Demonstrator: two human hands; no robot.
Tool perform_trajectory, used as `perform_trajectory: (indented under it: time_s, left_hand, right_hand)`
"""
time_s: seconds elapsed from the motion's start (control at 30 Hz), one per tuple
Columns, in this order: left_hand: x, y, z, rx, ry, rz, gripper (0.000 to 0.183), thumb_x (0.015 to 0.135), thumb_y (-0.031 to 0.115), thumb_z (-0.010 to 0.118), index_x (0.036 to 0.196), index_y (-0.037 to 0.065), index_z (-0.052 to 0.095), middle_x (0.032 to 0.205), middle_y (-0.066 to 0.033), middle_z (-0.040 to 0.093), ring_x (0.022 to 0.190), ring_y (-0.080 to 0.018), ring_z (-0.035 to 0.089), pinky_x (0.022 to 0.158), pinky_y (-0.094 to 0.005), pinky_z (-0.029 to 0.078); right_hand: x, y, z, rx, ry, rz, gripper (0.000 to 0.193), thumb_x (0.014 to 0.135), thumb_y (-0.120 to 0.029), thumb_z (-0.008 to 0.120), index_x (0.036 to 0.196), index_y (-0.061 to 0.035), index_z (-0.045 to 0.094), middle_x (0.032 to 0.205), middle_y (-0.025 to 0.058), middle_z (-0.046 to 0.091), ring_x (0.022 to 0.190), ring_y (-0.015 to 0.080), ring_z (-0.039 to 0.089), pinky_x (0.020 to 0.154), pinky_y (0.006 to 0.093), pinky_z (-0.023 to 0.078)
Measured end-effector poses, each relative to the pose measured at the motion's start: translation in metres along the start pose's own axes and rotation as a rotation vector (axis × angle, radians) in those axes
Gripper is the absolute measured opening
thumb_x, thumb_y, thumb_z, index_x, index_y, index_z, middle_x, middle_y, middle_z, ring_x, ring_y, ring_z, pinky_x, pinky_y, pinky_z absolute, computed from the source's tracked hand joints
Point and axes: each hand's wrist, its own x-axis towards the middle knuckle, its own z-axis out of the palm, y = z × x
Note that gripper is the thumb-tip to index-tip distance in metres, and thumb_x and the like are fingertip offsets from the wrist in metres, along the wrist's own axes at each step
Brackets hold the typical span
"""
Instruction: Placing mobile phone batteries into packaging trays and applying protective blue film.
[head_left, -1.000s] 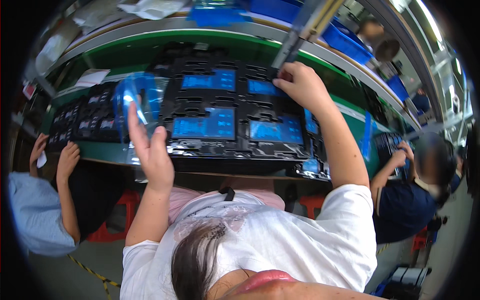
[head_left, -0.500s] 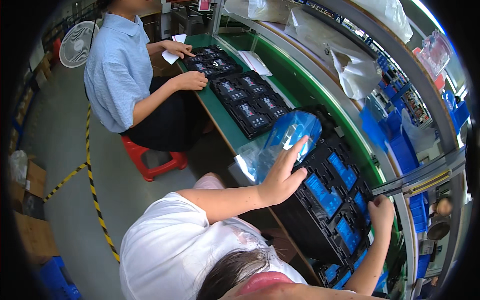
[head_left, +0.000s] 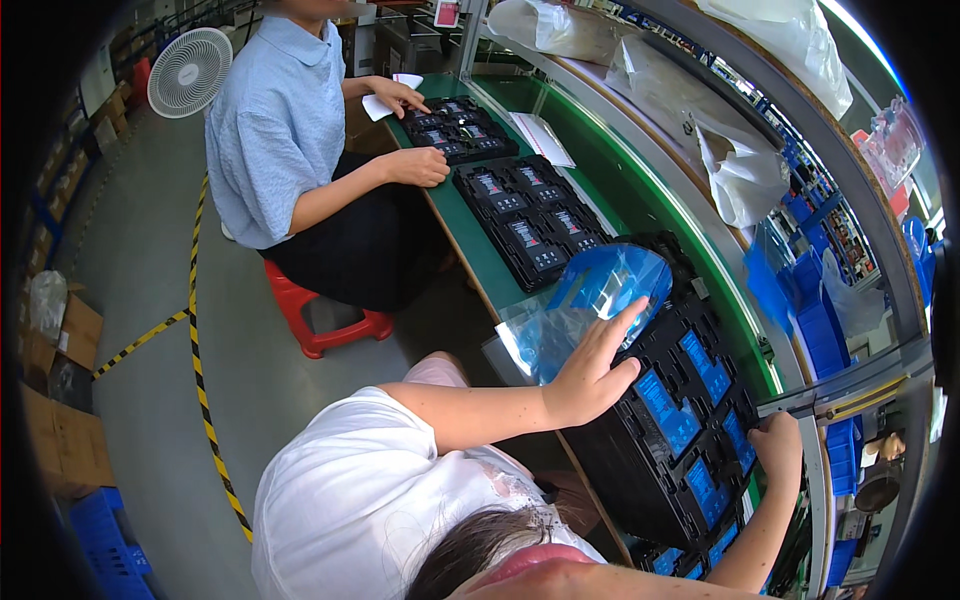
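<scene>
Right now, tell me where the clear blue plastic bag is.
In the head view, the clear blue plastic bag lies centre-right under the left hand, on the near end of the black tray stack at the green bench edge.

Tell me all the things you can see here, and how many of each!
Clear plastic bag: one, bluish see-through, under the left hand, over the near tray.
Near tray: one stack, black, holding blue-faced parts, on the green bench.
Other black trays: several, farther along the bench.
Co-worker: one, light blue shirt, seated on a red stool, hands at the far trays.
Fan: one, white, on the floor at top left.
Cardboard boxes: a few, brown, at left.
Blue bins: several, right of the bench.
Floor tape: yellow and black stripe.
Left hand: flat on the bag.
Right hand: gripping the near tray's right edge.
</scene>
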Motion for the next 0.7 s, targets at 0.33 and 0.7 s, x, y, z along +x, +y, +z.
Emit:
perform_trajectory:
  time_s: [0.33, 0.7]
  left_hand:
    - [-0.001, 0.003, -0.004, -0.013, -0.009, 0.017, 0.063, 0.085, 0.004, 0.05, 0.143, 0.0, 0.027, 0.139, -0.0184, 0.039, 0.126, -0.0313, 0.039, 0.108, -0.0379, 0.025]
    - [0.001, 0.001, -0.002, -0.009, -0.007, -0.01, 0.062, 0.085, 0.003, 0.051, 0.143, 0.001, 0.028, 0.135, -0.0181, 0.042, 0.124, -0.0298, 0.041, 0.107, -0.0369, 0.026]
  right_hand:
    - [-0.016, -0.007, 0.001, -0.102, 0.053, -0.113, 0.011, 0.07, -0.007, 0.061, 0.072, 0.0037, 0.062, 0.074, 0.0232, 0.062, 0.072, 0.0385, 0.063, 0.067, 0.0428, 0.051]
    - [-0.021, 0.004, 0.009, 0.07, 0.174, -0.077, 0.023, 0.079, -0.015, 0.067, 0.071, 0.0037, 0.057, 0.073, 0.0164, 0.058, 0.065, 0.0327, 0.056, 0.06, 0.0396, 0.044]
